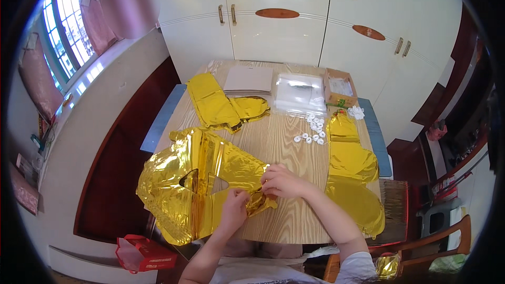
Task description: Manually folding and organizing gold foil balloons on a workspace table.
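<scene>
A large uninflated gold foil balloon (173, 179) lies flat and wrinkled on the left front of the table, with cut-out openings near its middle. At its narrower right end, my left hand (235, 209) has its fingers closed on the foil near the front edge. My right hand (283, 180) pinches the same balloon a little farther right, fingertips bent down onto the creased foil. What lies between the fingertips is partly hidden. Another flat gold foil balloon (213, 100) rests at the back left, and more gold foil balloons (353, 179) lie along the right side.
Small white rolls (314, 130) are scattered right of centre, beside a white bundle (356, 112). Behind them are clear plastic bags (300, 94), an open cardboard box (341, 88) and a flat pale stack (248, 79). A red bag (144, 254) stands lower left; a wooden chair (436, 250) is lower right.
</scene>
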Demonstrator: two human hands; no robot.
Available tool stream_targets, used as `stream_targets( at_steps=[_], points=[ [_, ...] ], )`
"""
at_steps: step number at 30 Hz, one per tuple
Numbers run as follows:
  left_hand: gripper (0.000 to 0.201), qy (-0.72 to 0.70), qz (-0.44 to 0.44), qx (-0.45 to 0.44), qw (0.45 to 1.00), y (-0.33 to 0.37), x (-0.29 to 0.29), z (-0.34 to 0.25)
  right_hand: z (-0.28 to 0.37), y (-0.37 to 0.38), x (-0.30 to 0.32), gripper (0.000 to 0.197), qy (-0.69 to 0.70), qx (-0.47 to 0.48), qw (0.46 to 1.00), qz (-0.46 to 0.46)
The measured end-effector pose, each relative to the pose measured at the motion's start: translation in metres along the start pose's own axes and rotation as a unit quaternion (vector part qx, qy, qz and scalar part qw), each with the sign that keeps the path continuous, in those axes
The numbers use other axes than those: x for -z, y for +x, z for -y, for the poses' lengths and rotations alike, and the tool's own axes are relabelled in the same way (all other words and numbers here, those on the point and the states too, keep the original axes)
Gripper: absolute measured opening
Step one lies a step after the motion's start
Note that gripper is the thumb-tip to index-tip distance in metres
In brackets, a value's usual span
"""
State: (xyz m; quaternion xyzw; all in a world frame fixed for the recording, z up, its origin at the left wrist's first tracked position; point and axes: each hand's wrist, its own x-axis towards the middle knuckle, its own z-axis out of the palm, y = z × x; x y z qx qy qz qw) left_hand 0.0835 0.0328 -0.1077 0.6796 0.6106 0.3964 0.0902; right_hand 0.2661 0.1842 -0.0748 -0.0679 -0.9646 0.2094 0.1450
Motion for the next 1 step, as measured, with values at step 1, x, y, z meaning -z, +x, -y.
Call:
stream_targets(
  at_steps=[1],
  points=[
    [0.022, 0.000, 0.000, 0.001, 1.000, -0.0002, 0.0002, 0.0003, -0.0014, 0.0002, 0.0010, 0.011, 0.011, -0.004, 1.000, -0.004]
  ],
)
